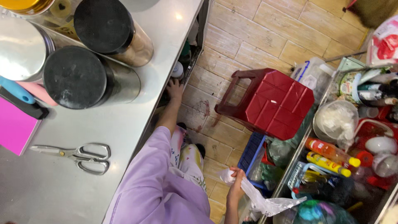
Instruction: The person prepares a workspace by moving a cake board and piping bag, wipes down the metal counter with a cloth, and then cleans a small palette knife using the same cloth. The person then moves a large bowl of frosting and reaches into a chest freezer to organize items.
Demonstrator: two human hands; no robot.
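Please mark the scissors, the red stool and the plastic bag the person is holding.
scissors (78, 155): head view, on the pivot where blades meet handles.
red stool (278, 103): head view, middle of the seat top.
plastic bag (258, 199): head view, on the crumpled clear part trailing from the right hand (236, 186).

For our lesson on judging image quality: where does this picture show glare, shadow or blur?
Head view: bright glare spots on the steel counter; the left hand reaches into shadow under its edge; the right hand and the clear plastic bag it grips look slightly soft; the scissors are sharp; edges bend from a wide lens.
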